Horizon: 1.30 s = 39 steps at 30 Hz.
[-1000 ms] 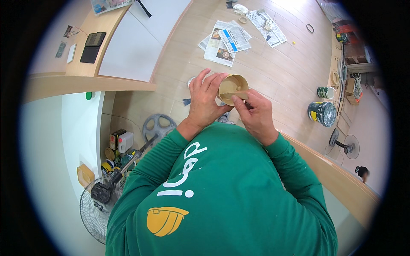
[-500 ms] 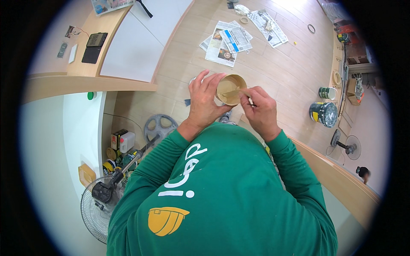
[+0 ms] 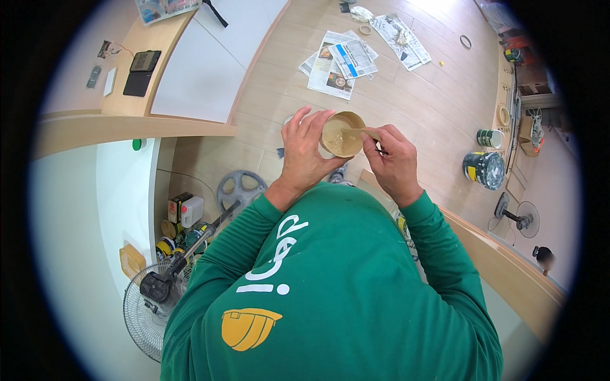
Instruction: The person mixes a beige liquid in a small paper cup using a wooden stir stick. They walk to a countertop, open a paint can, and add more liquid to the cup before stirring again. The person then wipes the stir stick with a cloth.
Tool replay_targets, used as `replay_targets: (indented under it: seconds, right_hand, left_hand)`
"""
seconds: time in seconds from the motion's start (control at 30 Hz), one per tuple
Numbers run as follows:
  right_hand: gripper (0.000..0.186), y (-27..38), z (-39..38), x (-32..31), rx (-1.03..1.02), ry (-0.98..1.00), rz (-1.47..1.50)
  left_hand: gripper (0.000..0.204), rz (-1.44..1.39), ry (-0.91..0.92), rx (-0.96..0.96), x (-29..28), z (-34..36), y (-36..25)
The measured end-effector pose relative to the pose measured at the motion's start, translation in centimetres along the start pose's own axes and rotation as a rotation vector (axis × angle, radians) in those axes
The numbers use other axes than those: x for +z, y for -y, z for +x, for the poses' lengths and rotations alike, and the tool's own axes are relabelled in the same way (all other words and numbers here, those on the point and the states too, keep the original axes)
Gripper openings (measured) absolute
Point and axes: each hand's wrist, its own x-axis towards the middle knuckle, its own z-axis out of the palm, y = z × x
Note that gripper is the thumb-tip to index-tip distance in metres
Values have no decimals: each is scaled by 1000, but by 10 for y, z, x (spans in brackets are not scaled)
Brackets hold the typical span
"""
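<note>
My left hand (image 3: 301, 151) wraps round the side of a small round tub (image 3: 355, 120) in front of my chest, thumb below and fingers along its left wall. The tub holds a pale tan liquid or paste (image 3: 337, 141), and its mouth tips towards me. In my right hand (image 3: 395, 160) is a flat, light wooden stick (image 3: 361, 131), pinched between thumb and fingers. The stick's far end reaches over the rim into the tub. A small dark thing also shows at the right fingers, too small to make out.
Newspaper sheets (image 3: 343, 66) lie on the wood floor ahead. A paint bucket (image 3: 484, 170) and smaller can (image 3: 489, 138) stand right. A standing fan (image 3: 155, 289) is close on my left, beside several containers (image 3: 190, 211). Wooden ledges (image 3: 502, 260) run alongside; another person's head shows far right.
My right hand has shifted slightly right and down, drawing the stick towards the tub's right rim. The left hand keeps its hold on the tub.
</note>
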Motion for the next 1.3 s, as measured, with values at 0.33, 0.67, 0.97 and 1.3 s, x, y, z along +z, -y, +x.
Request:
replay_targets:
  seconds: [0.33,0.67,0.97,1.3]
  right_hand:
    - [25,18,-8,4,-313,142,-146]
    - [16,8,1,0,-262,21,-240]
    - [10,6,4,-1,-75,-13,-112]
    - [11,15,-4,-2,-32,75,2]
  left_hand:
    - [98,-24,-10,11,-2,5,5]
    - [101,76,-7,58,-6,11,1]
    - [99,69,-26,55,-6,11,0]
    - [101,65,-28,51,-4,8,2]
